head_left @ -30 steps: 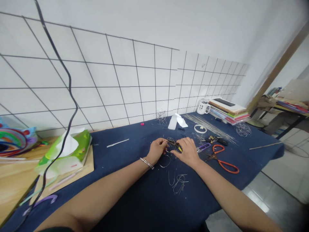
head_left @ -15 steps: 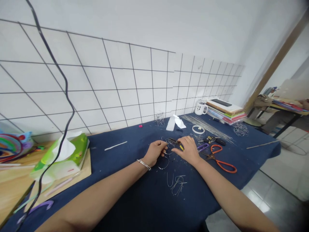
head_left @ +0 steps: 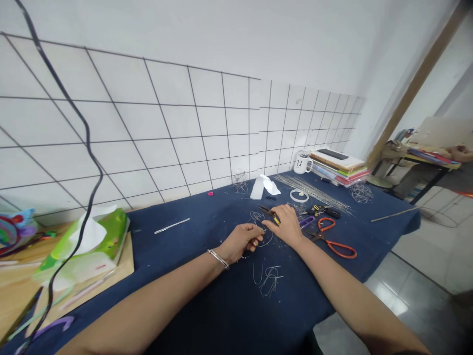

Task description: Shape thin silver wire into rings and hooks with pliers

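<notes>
Wire loop (head_left: 272,238) pinched in left hand (head_left: 240,240), pliers (head_left: 276,218) gripped in right hand (head_left: 287,226), scissors (head_left: 320,236) near it, loose wires (head_left: 271,280) nearer on tabletop (head_left: 218,305).

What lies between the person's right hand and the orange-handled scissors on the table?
In the head view, the purple-handled snips lie between the right hand and the orange-handled scissors.

Okay so on our table (head_left: 218,305) the loose wires (head_left: 269,282) sat nearest us, with the pliers (head_left: 276,218) in our right hand (head_left: 288,227) beyond them and the scissors (head_left: 328,242) off to the right. We had the tissue pack (head_left: 107,241) way over left. Farther back lay the wire bundle (head_left: 314,194), then the mug (head_left: 300,163), just left of the book stack (head_left: 338,171).
</notes>
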Tool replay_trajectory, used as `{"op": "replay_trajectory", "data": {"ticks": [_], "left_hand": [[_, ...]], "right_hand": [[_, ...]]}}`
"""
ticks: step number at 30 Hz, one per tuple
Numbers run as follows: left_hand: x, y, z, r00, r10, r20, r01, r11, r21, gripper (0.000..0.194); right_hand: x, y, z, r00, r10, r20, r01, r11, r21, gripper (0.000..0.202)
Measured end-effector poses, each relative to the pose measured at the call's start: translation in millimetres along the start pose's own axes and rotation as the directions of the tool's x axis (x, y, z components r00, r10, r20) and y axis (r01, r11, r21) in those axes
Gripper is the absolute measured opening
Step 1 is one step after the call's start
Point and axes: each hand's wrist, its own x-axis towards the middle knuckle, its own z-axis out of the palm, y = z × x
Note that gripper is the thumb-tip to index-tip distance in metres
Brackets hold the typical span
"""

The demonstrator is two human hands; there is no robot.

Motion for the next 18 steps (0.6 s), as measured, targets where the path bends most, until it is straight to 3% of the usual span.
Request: {"op": "replay_trajectory", "data": {"ticks": [4,7,12,18], "left_hand": [[-1.0,1.3,-0.5,0.999,-0.018,0.047,0.017,1.000,0.002,0.029],[1.3,0.0,-4.3,0.997,-0.018,0.080,0.015,0.999,0.038,0.030],[4.4,-2.7,-6.6,0.996,0.012,0.094,-0.027,0.988,0.155,0.030],[7.3,-4.9,-6.0,0.997,0.024,0.079,-0.043,0.969,0.243,0.029]], "right_hand": [[2.2,6.5,2.9,0.987,0.155,0.047,-0.161,0.961,0.226,0.032],[4.5,10.4,1.5,0.942,0.231,0.242,-0.322,0.824,0.467,0.031],[4.2,7.3,-3.5,0.848,0.102,0.521,-0.469,0.603,0.646,0.034],[3.1,2.4,-2.9,0.811,0.033,0.584,-0.502,0.553,0.666,0.027]]}}
